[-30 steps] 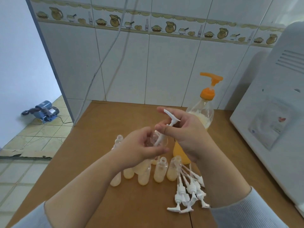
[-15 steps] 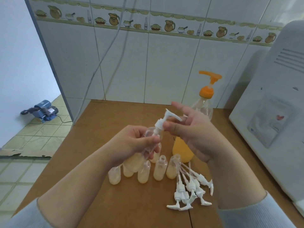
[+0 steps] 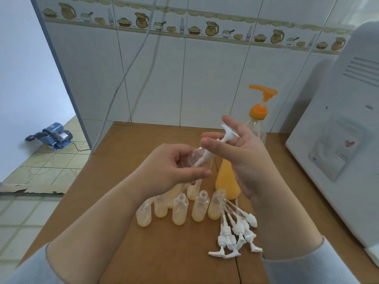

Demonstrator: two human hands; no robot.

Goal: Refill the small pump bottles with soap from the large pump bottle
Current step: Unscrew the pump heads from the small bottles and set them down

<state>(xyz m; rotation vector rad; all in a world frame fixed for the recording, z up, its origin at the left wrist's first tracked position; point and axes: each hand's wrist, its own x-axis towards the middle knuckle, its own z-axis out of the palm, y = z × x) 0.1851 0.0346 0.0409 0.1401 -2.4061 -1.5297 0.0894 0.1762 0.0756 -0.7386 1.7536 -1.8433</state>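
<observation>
**Colours on the counter**

The counter point(image 3: 127, 232) is plain brown. The big bottle point(image 3: 227, 181) holds orange soap under an orange pump point(image 3: 261, 99). The small bottles point(image 3: 180, 210) are clear with pale yellow soap. The loose pumps point(image 3: 235, 232) are white. White wall tiles point(image 3: 205, 78) carry a border of yellow jugs. Sleeves point(image 3: 307, 269) are pale grey-blue.

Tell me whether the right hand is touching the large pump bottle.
Cannot tell. In the head view the right hand overlaps the large pump bottle, hiding any contact or gap.

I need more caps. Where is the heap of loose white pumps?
On the wooden table, the loose white pumps lie right of the open small bottles, under the right hand.
</observation>
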